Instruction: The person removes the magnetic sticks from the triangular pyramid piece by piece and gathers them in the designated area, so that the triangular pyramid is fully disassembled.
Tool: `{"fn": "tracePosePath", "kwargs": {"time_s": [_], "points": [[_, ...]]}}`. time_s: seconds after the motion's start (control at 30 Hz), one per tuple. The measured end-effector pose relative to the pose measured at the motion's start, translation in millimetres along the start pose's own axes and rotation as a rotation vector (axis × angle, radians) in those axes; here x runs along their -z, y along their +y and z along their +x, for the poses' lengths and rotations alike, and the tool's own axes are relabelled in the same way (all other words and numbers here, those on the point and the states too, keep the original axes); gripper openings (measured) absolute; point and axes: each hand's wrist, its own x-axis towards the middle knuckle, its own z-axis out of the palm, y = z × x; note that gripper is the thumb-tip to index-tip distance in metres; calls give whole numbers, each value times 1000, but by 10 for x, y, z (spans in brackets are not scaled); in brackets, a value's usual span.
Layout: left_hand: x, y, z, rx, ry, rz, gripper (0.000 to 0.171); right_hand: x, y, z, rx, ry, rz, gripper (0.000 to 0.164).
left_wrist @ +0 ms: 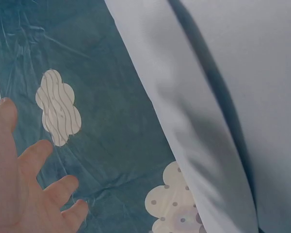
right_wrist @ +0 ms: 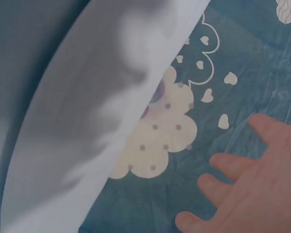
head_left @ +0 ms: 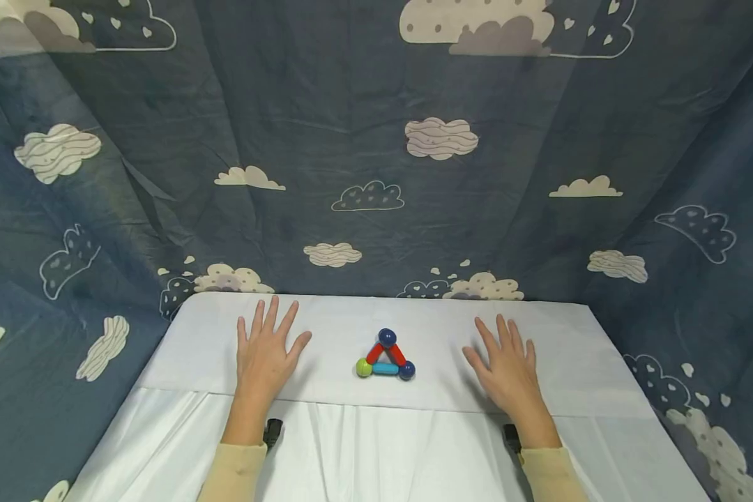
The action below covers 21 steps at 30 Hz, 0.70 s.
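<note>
Between the two hands, a small triangle of toy rods and balls lies on the white tabletop. Its two red rods [head_left: 374, 353] meet at a dark blue ball [head_left: 386, 338] at the top. A light blue rod [head_left: 385, 369] forms the base, joining a lime green ball [head_left: 364, 367] and another dark blue ball [head_left: 406, 370]. To the left of it my left hand [head_left: 265, 355] is spread with nothing in it. My right hand [head_left: 507, 366], fingers also spread, is to the triangle's right and holds nothing. Both wrist views show bare fingers, without the triangle.
The table [head_left: 213, 362] wears a white cloth, with a crosswise fold line in front of the triangle. Dark blue fabric [head_left: 314, 90] printed with clouds hangs behind and at both sides. Each wrist carries a small black device [head_left: 272, 432].
</note>
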Motion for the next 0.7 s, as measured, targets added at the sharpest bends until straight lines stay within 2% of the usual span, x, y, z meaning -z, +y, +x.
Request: {"fn": "tracePosePath", "kwargs": {"time_s": [0.43, 0.7], "points": [[-4, 52, -30, -26, 22, -43, 70, -23, 3, -9, 0, 20, 13, 75], [-21, 182, 11, -32, 17, -80, 69, 5, 12, 12, 27, 79, 11, 71]]}}
